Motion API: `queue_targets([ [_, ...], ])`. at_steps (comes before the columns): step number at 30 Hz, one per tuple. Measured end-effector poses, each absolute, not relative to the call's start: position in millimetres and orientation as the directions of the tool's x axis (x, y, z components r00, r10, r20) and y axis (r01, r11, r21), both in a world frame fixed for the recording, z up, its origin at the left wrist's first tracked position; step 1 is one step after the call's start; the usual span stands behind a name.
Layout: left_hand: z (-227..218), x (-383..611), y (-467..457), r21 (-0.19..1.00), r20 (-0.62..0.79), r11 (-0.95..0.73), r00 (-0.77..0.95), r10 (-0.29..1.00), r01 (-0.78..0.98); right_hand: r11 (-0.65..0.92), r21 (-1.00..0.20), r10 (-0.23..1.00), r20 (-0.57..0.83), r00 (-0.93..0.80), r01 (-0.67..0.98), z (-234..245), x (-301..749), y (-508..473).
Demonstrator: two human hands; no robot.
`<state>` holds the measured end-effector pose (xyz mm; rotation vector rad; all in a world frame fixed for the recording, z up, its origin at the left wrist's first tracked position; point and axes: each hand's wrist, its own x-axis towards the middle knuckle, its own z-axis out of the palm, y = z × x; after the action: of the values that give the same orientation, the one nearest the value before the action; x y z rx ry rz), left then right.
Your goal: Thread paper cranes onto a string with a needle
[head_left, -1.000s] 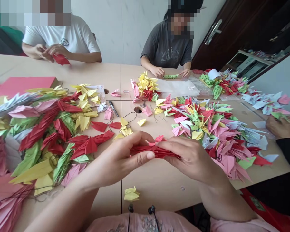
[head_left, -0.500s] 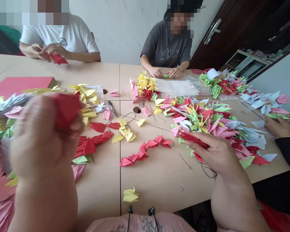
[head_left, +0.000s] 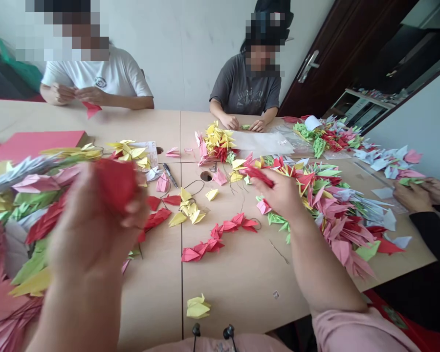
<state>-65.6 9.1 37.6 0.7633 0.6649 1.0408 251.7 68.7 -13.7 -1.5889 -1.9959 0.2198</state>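
My left hand (head_left: 84,225), blurred and raised over the left of the table, is closed round red folded paper (head_left: 116,186). My right hand (head_left: 284,193) reaches forward above the middle right and pinches a thin red folded paper piece (head_left: 259,175). Beneath and beside it spreads a large heap of coloured origami (head_left: 337,210). Between my hands a curved string of red origami (head_left: 214,239) lies on the table, with a yellow cluster (head_left: 187,210) behind it. A single yellow origami piece (head_left: 198,307) sits near my edge.
Paper strings (head_left: 40,195) pile up at the left, before a red sheet stack (head_left: 36,144). A black pen (head_left: 170,176) lies near a table hole (head_left: 206,176). Two people (head_left: 99,83) (head_left: 245,88) work opposite; another person's hands (head_left: 421,193) hold green paper at right.
My right hand has moved forward and left with its red paper. My left hand has shifted slightly right and down, still holding red paper. The view has tilted up a little.
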Motion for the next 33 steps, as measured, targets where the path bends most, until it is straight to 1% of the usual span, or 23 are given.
queue_targets([
  [1,36,-57,7,0.756,-0.087,0.239,0.269,0.959,-0.609,0.294,-0.453,0.939,0.299,-0.167,0.842,-22,242,77],
  [2,32,-47,4,0.71,-0.077,0.196,0.201,0.977,-0.676,0.302,-0.441,0.944,0.264,-0.199,0.845,-31,233,85],
  [3,28,-36,1,0.679,-0.133,0.275,0.255,0.958,-0.681,0.303,-0.429,0.948,0.225,-0.224,0.851,-42,226,92],
  [4,24,-27,-1,0.641,-0.158,0.353,0.333,0.93,-0.681,0.299,-0.42,0.952,0.187,-0.241,0.857,-53,222,97],
  [7,14,-10,-6,0.572,-0.176,0.512,0.513,0.84,-0.641,0.296,-0.417,0.955,0.101,-0.28,0.859,-75,217,103],
  [10,11,-7,-8,0.541,-0.166,0.558,0.57,0.804,-0.629,0.312,-0.453,0.95,0.12,-0.29,0.835,-67,217,91],
  [13,11,-6,-8,0.551,-0.15,0.527,0.544,0.825,-0.647,0.368,-0.536,0.93,0.213,-0.3,0.76,-33,212,65],
  [14,11,-4,-9,0.562,-0.153,0.517,0.533,0.832,-0.646,0.405,-0.591,0.914,0.244,-0.324,0.698,-20,209,55],
  [15,10,-2,-8,0.576,-0.156,0.507,0.523,0.838,-0.641,0.465,-0.725,0.878,0.304,-0.369,0.509,-7,206,45],
  [16,10,-1,-8,0.593,-0.159,0.498,0.513,0.843,-0.633,0.486,-0.81,0.84,0.33,-0.431,0.328,3,202,37],
  [17,9,1,-8,0.608,-0.161,0.489,0.506,0.848,-0.626,0.504,-0.833,0.809,0.364,-0.461,0.226,11,198,31],
  [19,7,3,-8,0.631,-0.157,0.477,0.501,0.851,-0.611,0.531,-0.838,0.777,0.423,-0.467,0.124,19,192,23],
  [22,5,2,-8,0.645,-0.156,0.478,0.51,0.846,-0.596,0.483,-0.87,0.825,0.412,-0.386,0.102,19,190,22],
  [25,5,-2,-6,0.638,-0.165,0.493,0.521,0.838,-0.592,0.417,-0.906,0.89,0.391,-0.235,0.069,15,197,25],
  [28,5,-4,-5,0.62,-0.161,0.502,0.529,0.833,-0.603,0.394,-0.919,0.914,0.391,-0.106,0.0,11,205,28],
  [30,5,-5,-4,0.624,-0.164,0.496,0.519,0.839,-0.604,0.371,-0.929,0.926,0.371,-0.064,-0.021,10,208,28],
  [33,6,-4,-4,0.664,-0.171,0.457,0.475,0.863,-0.592,0.349,-0.937,0.936,0.347,-0.062,0.008,9,207,26],
])
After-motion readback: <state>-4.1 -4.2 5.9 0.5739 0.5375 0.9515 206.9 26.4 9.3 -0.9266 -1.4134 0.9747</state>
